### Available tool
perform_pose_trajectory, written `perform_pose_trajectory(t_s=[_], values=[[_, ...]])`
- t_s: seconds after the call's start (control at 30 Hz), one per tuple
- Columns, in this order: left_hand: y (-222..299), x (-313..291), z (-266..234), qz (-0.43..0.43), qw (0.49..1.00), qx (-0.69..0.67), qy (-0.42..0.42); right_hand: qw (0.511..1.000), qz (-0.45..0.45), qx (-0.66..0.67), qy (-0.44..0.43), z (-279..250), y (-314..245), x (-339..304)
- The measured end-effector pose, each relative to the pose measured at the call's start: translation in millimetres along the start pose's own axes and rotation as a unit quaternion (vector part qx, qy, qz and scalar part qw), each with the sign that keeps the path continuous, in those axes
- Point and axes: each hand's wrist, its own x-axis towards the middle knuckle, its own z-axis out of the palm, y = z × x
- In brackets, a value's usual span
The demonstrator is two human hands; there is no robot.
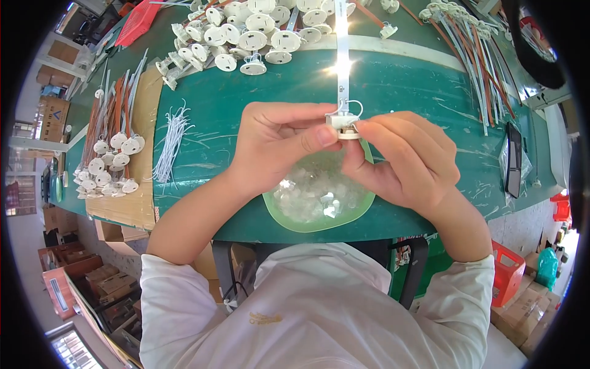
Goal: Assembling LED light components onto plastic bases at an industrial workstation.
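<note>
Between my two hands is a small white round-based fitting (345,126) with a short white wire loop, joined to a long shiny metal strip (343,77) that runs away from me and glares in the light. My left hand (276,138) grips the fitting from the left, thumb on its side. The fingertips of my right hand (409,157) pinch its right side, by the wire. Below them stands a light green bowl (295,229) with many small clear plastic pieces (316,195).
Many white round-based fittings (252,40) are heaped at the back. Left, fittings on strips (110,154) lie on cardboard (150,123), beside white wires (172,144). More strips (476,55) lie far right, near a black phone-like object (513,160). A red basket (136,23) stands far left.
</note>
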Motion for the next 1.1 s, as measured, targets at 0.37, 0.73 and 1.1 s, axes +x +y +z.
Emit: perform_pose_trajectory(t_s=[0.37, 0.73, 1.1], values=[[5, 2, 8, -0.038, 0.997, -0.052, 0.051, 0.999, -0.018, 0.047, -0.02, -1, 4, 2], [12, 6, 8, 0.012, 0.994, 0.102, 0.043, 0.982, 0.108, 0.125, -0.089, 0, 8, 0], [13, 6, 9, 0.024, 0.993, 0.108, 0.051, 0.976, 0.134, 0.136, -0.103, 2, 7, 0]])
